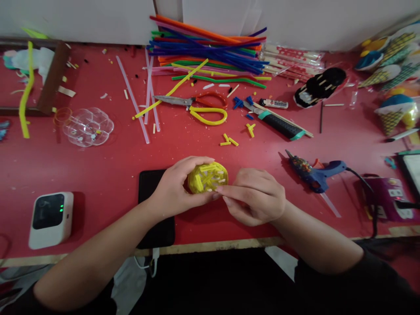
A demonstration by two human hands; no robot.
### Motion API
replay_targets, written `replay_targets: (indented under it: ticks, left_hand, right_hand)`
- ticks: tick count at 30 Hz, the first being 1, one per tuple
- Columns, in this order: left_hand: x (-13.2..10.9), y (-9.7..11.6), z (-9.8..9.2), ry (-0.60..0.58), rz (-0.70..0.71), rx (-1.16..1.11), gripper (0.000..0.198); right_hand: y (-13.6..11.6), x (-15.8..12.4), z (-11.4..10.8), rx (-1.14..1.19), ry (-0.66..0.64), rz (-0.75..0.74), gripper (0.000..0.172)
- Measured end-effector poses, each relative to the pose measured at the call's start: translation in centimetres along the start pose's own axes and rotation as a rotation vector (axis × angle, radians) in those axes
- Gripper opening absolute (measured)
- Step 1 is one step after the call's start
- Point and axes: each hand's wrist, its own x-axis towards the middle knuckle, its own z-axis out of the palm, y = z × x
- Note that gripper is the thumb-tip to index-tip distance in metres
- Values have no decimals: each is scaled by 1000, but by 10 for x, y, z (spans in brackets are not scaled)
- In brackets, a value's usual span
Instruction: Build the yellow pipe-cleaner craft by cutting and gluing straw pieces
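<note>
My left hand [183, 186] wraps round a small round yellow piece [206, 177] that looks built from pipe cleaners, with pale stick ends showing at its open side. At the lower right rim of this piece, the thumb and finger of my right hand [256, 197] are pinched together. Whatever lies between those fingertips is too small to make out. Short yellow cut pieces [229, 140] lie on the red table [197, 151] just beyond my hands. Partly under my left wrist is a flat black device [157, 227].
Scissors [193, 107], a utility knife [278, 122] and many coloured pipe cleaners [210, 50] lie farther back. A blue glue gun [315, 170] with its cord is at right. At left are a clear divided box [88, 127] and a white device [52, 218].
</note>
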Motion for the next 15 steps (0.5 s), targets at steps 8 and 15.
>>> replay_targets:
  ticks: [8, 15]
  left_hand:
    - [-1, -1, 0, 17, -33, -13, 54]
    - [-2, -2, 2, 26, -66, -43, 56]
  right_hand:
    - [-4, 18, -54, -173, 83, 128, 29]
    - [79, -67, -184, -502, -362, 458, 12]
